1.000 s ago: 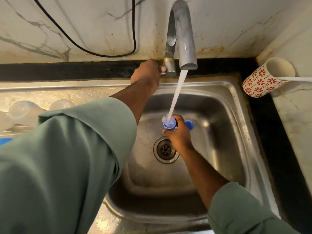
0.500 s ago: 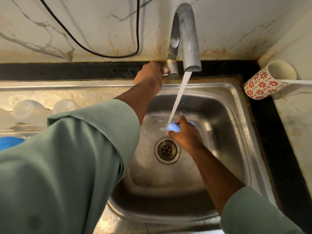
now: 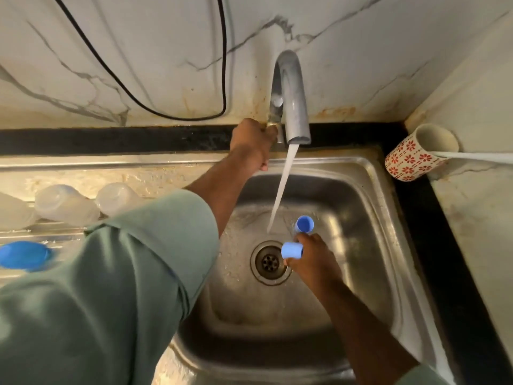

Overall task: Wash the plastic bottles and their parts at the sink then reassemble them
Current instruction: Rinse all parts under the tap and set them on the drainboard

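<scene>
A stainless steel sink (image 3: 394, 245) is set into a stained, pale stone surface (image 3: 477, 232) with a black border strip (image 3: 111, 140) running along its back edge and down the right side. The wall behind is white marble-veined panelling (image 3: 138, 51) with rust-coloured staining near the base; a black cable (image 3: 133, 95) hangs in a loop across it. A curved metal faucet (image 3: 291, 93) rises from the back edge, and a stream of water (image 3: 283, 184) runs from its spout into the basin, landing just beside the round drain (image 3: 269, 262). The left hand (image 3: 252, 143) reaches to the base of the faucet with its grip closed around the tap handle (image 3: 273, 126). The right hand (image 3: 311, 259) is low in the basin, to the right of the drain, its grip closed on two small blue bottle caps (image 3: 292, 250): one points left over the drain, the other shows its open mouth upward just right of the stream. Neither cap is under the water. On the drainboard (image 3: 166, 173) to the left of the basin lie three translucent plastic bottles (image 3: 66, 204) on their sides, side by side. A larger blue lid (image 3: 25, 255) rests nearer the front, partly hidden by the green sleeve (image 3: 111, 287). At the right rear corner stands a cream mug (image 3: 416, 154) with a red flower pattern, a white handle-like item (image 3: 477, 157) projecting from it.
</scene>
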Demonstrator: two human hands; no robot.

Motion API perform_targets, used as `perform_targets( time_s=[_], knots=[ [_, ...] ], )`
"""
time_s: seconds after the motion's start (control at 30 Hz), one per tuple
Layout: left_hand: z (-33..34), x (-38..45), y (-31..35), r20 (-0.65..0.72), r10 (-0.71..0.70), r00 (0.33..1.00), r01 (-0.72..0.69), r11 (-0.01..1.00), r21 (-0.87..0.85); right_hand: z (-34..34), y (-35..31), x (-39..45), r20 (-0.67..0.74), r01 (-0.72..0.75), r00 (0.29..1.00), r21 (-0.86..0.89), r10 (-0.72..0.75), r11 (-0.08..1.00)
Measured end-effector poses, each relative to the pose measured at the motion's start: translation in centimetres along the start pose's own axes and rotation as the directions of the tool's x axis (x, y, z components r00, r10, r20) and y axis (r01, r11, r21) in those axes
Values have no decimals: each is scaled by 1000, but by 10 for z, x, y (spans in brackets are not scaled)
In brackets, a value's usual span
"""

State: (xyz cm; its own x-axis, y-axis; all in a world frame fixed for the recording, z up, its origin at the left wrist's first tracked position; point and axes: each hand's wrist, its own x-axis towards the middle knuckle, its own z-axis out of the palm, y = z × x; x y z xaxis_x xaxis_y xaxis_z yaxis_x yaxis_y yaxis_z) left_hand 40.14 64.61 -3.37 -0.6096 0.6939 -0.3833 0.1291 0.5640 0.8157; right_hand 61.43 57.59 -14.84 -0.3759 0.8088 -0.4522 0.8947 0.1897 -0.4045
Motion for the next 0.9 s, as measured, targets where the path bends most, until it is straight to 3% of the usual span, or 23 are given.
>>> perform_targets(
  time_s=[0.13, 0.3, 0.33, 0.37, 0.4, 0.43, 0.53, 0.63, 0.7, 0.77, 0.9],
  knots=[
    [8, -9, 10, 70, 114, 991, -120, 990, 79, -13, -5, -10, -24, 55, 998, 9, -55, 998],
    [-10, -29, 7, 214, 161, 963, -225, 921, 317, -53, -25, -17, -294, 251, 929, 56, -225, 966],
    [-15, -36, 4, 218, 184, 958, -257, 889, 379, -53, -26, -17, -263, 273, 930, 26, -257, 962],
    [-19, -40, -3, 208, 204, 957, -277, 860, 429, -50, -26, -16, -139, 260, 954, -48, -265, 964],
    [-22, -45, -11, 202, 225, 953, -296, 833, 467, -47, -26, -18, 22, 204, 979, -139, -203, 969],
    [-27, -55, -22, 193, 243, 951, -308, 815, 491, -46, -28, -24, 93, 173, 983, -210, -156, 962],
    [-49, -94, -55, 164, 257, 952, -305, 818, 489, -45, -41, -33, -89, 228, 964, -192, -249, 954],
    [-81, -138, -95, 118, 286, 951, -308, 841, 444, -45, -64, -52, 21, 265, 963, -276, -270, 924],
    [-109, -174, -122, 62, 308, 949, -305, 859, 411, -42, -83, -64, -24, 285, 953, -250, -300, 925],
    [-146, -210, -155, -46, 334, 941, -293, 876, 382, -36, -117, -78, -157, 408, 890, -144, -427, 902],
    [-226, -253, -238, -194, 356, 914, -255, 877, 407, -9, -208, -126, -301, 693, 688, 3, -660, 721]
  ],
)
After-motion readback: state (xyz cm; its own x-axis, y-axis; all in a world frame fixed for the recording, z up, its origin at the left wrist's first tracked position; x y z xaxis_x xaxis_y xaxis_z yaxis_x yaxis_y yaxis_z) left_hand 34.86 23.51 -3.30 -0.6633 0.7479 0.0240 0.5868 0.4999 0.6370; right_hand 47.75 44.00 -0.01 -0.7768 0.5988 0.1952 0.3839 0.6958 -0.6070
